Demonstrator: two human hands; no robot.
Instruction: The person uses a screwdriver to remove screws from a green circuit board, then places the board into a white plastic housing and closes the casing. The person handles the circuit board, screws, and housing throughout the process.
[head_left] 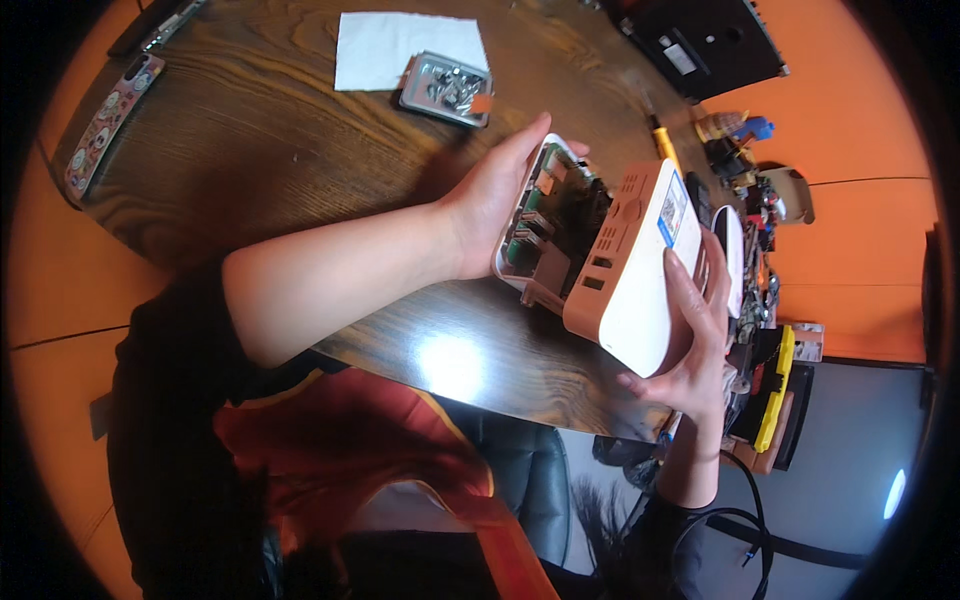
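Note:
My left hand [492, 205] is wrapped round the back of a white device half [510, 262] and holds it over the table. Inside that half a green circuit board [527, 236] with metal connectors lies exposed. My right hand [693, 325] grips a white plastic cover [632, 300] with rounded corners, vent slots, port cut-outs and a blue-and-white label. The cover stands tilted just right of the board half, with a gap between them. Some of my left fingers are hidden behind the device.
A grey tray [447, 92] of small metal parts overlaps a white sheet [375, 45] on the wooden table [250, 120]. A phone in a patterned case [112, 125] lies far left. A yellow-handled screwdriver [663, 142] and tool clutter [765, 240] line the right edge.

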